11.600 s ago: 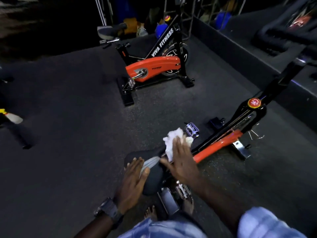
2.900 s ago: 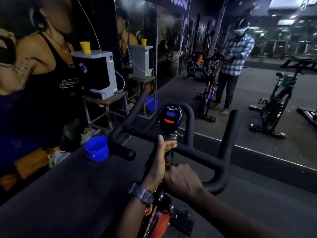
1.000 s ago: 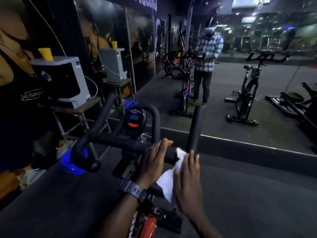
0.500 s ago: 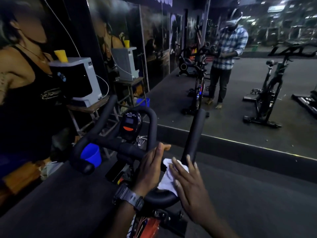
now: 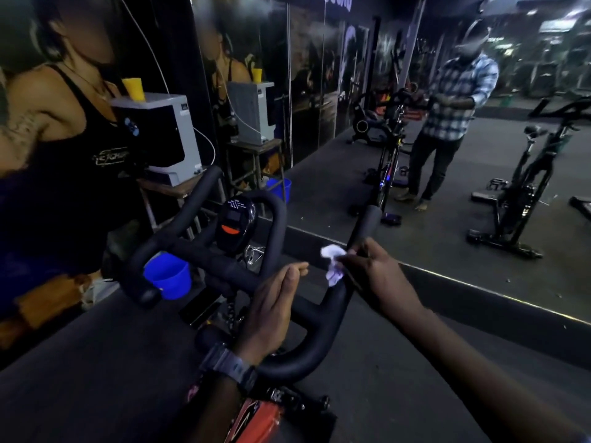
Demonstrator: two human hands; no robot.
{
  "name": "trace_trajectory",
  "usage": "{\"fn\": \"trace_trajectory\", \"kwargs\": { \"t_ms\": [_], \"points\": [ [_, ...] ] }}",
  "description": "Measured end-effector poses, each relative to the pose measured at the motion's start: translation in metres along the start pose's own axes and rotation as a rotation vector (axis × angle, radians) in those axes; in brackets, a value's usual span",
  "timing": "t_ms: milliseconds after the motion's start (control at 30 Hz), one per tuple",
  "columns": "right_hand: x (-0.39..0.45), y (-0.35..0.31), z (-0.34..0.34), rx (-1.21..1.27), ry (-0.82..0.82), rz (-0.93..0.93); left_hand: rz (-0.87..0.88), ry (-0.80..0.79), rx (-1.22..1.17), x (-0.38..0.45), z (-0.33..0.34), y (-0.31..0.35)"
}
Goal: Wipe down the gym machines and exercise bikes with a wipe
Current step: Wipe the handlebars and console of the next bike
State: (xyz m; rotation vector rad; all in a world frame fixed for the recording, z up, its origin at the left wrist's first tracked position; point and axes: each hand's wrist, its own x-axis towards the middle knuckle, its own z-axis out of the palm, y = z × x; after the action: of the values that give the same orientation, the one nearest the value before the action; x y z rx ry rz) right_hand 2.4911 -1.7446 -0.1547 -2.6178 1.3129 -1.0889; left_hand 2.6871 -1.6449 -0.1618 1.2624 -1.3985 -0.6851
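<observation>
Ideally the right hand [image 5: 377, 276], gripping the wipe [image 5: 332, 265], wraps the handlebar [image 5: 332, 318] fully while the flat, relaxed left hand [image 5: 271, 311] steadies it.

Two hands, the left hand [image 5: 271, 311] and the right hand [image 5: 377, 276], share one black handlebar [image 5: 224, 266] with one white wipe [image 5: 332, 263] and one console [image 5: 235, 223]. One wristwatch [image 5: 230, 367] shows. Behind stand two blue buckets [image 5: 168, 276] [image 5: 279, 187], two yellow cups [image 5: 133, 88] [image 5: 256, 75], and two grey machines [image 5: 166, 135] [image 5: 252, 113], though a wall mirror may account for the doubles.
</observation>
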Motion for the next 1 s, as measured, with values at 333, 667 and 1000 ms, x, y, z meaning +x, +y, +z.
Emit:
{"fn": "trace_trajectory", "kwargs": {
  "t_ms": [333,667,1000],
  "points": [
    [0.068,0.012,-0.042,0.248,0.129,0.379,0.04,-0.031,0.09,0.001,0.0,-0.004],
    [0.039,0.013,-0.037,0.068,0.174,0.189,0.046,-0.037,0.11,0.0,0.0,-0.006],
    [-0.069,-0.041,0.04,0.402,0.434,0.23,0.02,-0.008,0.091,-0.001,0.001,-0.003]
  ]
}}
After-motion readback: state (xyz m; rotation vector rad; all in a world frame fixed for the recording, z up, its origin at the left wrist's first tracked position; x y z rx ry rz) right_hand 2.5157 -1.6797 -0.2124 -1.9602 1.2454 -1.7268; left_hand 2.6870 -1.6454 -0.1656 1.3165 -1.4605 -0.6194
